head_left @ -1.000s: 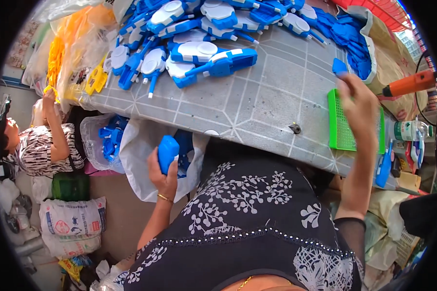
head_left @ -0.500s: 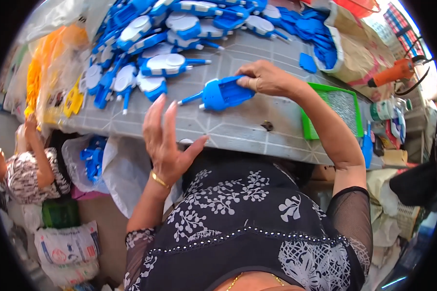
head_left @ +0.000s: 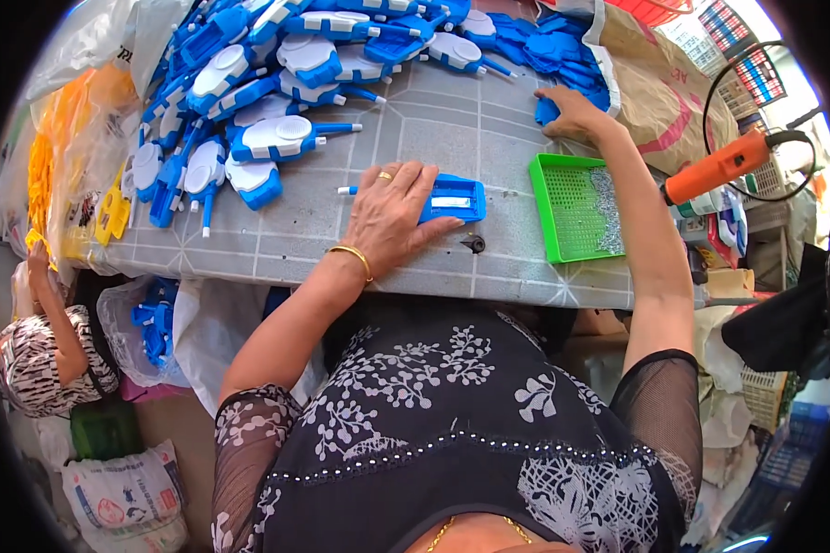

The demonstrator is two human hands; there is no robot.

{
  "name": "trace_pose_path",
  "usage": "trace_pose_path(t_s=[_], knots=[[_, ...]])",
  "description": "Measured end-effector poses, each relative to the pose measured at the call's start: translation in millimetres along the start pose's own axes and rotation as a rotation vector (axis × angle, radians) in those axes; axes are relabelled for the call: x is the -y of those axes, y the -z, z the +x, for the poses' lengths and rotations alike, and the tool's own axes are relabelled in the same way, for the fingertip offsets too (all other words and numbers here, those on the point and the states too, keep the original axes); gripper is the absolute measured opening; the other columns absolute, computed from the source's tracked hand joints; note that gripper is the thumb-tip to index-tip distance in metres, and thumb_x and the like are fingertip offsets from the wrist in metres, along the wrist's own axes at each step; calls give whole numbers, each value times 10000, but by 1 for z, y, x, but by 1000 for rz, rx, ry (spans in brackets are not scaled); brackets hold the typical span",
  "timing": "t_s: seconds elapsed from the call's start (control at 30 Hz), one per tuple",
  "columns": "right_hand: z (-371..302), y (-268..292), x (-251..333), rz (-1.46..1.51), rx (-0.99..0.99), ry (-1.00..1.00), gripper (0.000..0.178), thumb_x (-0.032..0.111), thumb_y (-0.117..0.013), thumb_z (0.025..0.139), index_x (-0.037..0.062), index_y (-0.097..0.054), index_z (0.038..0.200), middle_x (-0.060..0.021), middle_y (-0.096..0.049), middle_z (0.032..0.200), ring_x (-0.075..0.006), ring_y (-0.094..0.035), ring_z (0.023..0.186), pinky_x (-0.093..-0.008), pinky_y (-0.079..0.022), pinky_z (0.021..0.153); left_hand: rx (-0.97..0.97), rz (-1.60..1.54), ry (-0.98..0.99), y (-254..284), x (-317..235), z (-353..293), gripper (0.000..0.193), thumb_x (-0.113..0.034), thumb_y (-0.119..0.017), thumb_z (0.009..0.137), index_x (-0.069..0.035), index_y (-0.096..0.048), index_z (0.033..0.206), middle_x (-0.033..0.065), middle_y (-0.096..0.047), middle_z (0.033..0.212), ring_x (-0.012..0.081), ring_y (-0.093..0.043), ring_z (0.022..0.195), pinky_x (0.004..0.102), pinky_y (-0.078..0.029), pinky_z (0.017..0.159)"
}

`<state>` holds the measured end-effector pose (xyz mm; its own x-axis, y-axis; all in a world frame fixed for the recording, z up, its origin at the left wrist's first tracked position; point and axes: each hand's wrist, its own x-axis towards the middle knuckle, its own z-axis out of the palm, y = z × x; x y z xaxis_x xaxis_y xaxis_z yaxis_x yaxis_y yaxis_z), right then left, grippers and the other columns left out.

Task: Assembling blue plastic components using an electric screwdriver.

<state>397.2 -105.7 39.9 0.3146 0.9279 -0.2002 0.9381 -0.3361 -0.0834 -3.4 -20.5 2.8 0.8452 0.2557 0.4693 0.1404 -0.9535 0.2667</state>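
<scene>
My left hand (head_left: 392, 207) lies over a blue plastic housing (head_left: 475, 198), its fingers curled round the body and holding it against the table. The housing lies open side up, with a thin white-tipped stem (head_left: 346, 190) showing left of the hand. Farther right, my right hand (head_left: 572, 112) has its thumb and fingers about a small flat blue plastic cover (head_left: 546, 111), partly hidden by them. Beyond it, many similar blue covers (head_left: 549, 55) spill from the mouth of a brown paper bag (head_left: 650, 78).
A heap of blue-and-white assembled units (head_left: 281, 134) covers the far left. A green tray (head_left: 549, 217) of small metal parts stands under my right forearm. An orange electric screwdriver (head_left: 719, 168) hangs at right. A small dark object (head_left: 473, 242) lies nearby. Another person (head_left: 51, 346) handles yellow pieces at left.
My left hand has come down onto the blue housing, which now lies on the table. The right hand has let go of it and moved away and right to the flat cover.
</scene>
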Motion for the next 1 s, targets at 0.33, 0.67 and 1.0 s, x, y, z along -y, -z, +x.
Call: trace_pose_path(t_s=[0.33,0.67,1.0], knots=[[-67,23,148,489,-347,400,663,414,-843,822,18,-631,1310,-198,-640,1274,-342,-650,1137,-408,-531,977,-295,-630,266,24,-26,14,629,-351,-767,927,28,-553,1381,168,-694,1146,272,-679,978,400,-527,865],[-115,33,181,526,-284,656,615,224,-818,846,109,-606,1413,-154,-550,1444,-301,-590,1254,-397,-540,909,2,-1782,655,43,-7,34,359,-102,-670,968,2,-597,1304,107,-699,1099,149,-697,840,274,-574,686],[-141,22,170,653,-202,646,586,176,-844,820,127,-640,1367,-118,-592,1441,-250,-633,1162,-341,-535,871,321,-1770,639,42,-8,35,384,-191,-746,930,-22,-606,1245,72,-676,1025,103,-652,770,222,-493,571]])
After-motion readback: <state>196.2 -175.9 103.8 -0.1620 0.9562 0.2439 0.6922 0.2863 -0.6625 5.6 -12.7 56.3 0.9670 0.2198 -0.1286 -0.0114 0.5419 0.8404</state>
